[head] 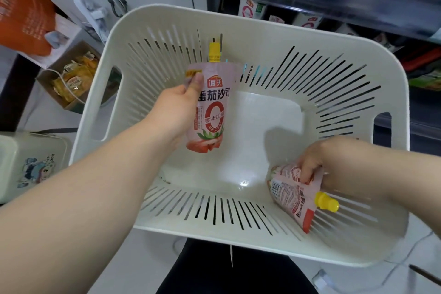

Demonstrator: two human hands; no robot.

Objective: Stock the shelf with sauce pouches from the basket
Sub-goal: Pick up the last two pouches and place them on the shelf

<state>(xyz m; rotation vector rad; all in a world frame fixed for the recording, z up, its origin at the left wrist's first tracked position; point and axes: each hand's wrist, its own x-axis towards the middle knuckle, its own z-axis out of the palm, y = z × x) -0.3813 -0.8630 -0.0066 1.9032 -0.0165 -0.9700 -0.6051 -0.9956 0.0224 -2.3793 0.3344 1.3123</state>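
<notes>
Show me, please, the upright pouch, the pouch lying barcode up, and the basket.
upright pouch (211, 112): head view, middle of its printed front.
barcode pouch (290, 194): head view, its back panel beside the barcode.
basket (238, 28): head view, bare far wall.

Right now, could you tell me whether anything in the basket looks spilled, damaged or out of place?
Nothing stands out: no sauce on the basket. The left hand holds the upright pouch; the right hand grips the tilted pouch; both look intact and capped.
</notes>
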